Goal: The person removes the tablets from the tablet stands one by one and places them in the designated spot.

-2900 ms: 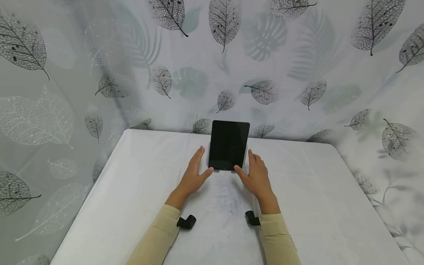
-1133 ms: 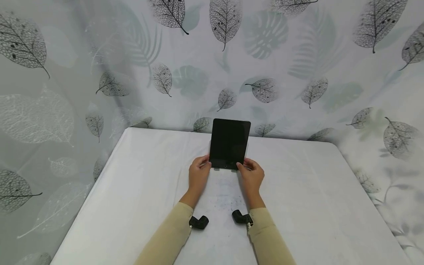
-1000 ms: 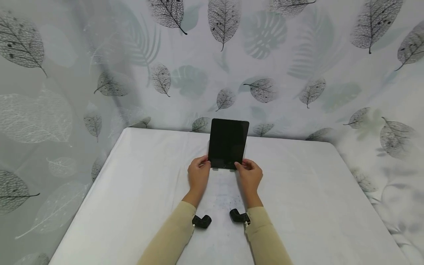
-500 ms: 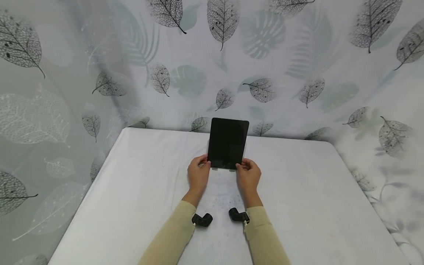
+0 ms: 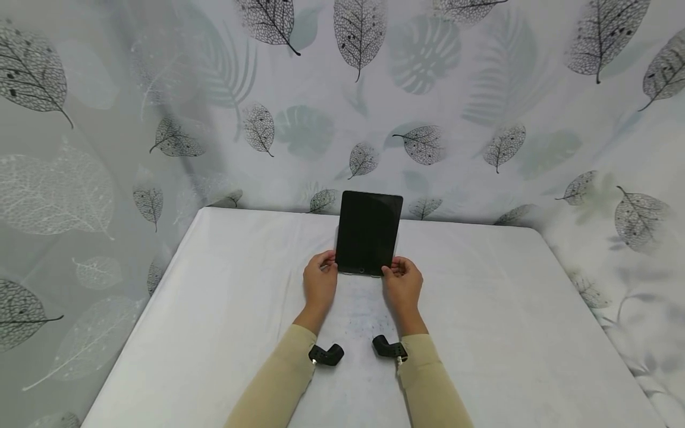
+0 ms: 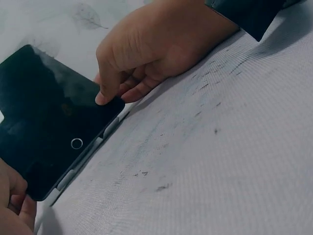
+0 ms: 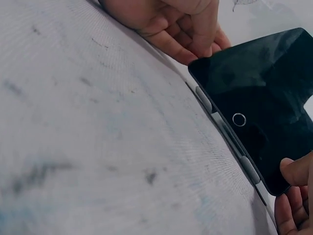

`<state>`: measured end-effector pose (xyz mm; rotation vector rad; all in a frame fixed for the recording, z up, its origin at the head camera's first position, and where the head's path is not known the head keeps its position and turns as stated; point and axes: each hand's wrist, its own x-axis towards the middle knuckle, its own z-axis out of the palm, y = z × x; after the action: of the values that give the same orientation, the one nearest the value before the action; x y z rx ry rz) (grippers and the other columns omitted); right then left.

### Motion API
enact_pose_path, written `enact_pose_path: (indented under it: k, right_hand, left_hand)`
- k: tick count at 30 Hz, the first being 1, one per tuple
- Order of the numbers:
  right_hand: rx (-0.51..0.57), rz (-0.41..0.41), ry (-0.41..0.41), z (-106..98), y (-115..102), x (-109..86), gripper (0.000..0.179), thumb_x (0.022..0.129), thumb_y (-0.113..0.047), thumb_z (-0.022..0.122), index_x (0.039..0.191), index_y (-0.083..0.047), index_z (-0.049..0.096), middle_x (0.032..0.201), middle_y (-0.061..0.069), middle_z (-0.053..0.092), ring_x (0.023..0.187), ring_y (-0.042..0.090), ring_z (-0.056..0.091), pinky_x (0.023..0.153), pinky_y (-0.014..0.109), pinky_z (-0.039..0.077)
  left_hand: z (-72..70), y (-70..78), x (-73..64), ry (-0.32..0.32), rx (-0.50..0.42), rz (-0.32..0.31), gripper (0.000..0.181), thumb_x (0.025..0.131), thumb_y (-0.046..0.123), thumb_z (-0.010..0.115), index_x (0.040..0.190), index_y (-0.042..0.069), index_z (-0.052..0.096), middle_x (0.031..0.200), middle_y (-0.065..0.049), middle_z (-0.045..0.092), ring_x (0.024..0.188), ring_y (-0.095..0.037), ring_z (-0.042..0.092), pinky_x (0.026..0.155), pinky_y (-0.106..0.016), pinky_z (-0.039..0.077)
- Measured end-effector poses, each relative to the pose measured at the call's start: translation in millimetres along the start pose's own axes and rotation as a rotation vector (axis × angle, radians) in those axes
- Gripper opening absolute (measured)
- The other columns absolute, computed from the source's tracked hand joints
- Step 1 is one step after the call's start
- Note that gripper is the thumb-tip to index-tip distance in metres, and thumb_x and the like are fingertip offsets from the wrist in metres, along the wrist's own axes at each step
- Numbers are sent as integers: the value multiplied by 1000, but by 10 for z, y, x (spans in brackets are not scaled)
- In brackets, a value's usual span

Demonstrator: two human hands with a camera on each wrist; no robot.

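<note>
White-clothed table, leaf-print backdrop; at far side: black tablet, pinched at lower corners by left hand and right hand. Bottom edge is seen slightly lower against stand lips than before; adjusting is presumed.

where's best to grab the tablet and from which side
Probably by the side edges of the tablet, near its lower corners, coming from left and right. It is thin, flat and tilted up, and grey tabs sit at its bottom edge, so the sides look freer. The left grip and right grip hold it there.
</note>
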<state>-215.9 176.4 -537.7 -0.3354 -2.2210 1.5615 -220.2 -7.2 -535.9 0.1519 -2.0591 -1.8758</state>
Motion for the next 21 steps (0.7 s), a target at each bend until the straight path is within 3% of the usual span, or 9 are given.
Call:
enact_pose_path:
  k: [8,12,17,21]
  right_hand:
    - [53,-10,-25,-40,-12,-3,21,84,3,77,103,7,67,94,22,67,78,11,58,66,10,47]
    - [108,-2,-39,-55,-16,-9,23,84,4,77,104,7,68,94,20,68,80,10,61,69,10,49]
    - [213,8,-67,-67,-21,-6,28,86,8,73,113,10,67,105,26,69,92,13,65,77,9,53]
    - [280,-30,-78,-74,-23,-7,36,87,12,70,123,13,66,115,34,67,93,8,65,78,8,53]
  left_hand:
    - [-32,23,-14,1,-26,-2,26,89,-9,65,110,2,76,103,-16,73,98,-28,70,86,-32,59]
    - [-57,29,-12,-23,-70,-15,28,89,-10,65,113,1,75,105,-17,73,101,-27,69,85,-25,58]
    - [-70,8,-4,-58,-134,-58,33,89,-9,63,118,2,74,108,-16,74,100,-21,69,80,-15,55]
    - [-72,5,4,-68,-192,-57,36,89,-11,61,122,0,73,114,-18,74,101,-17,68,81,-14,55]
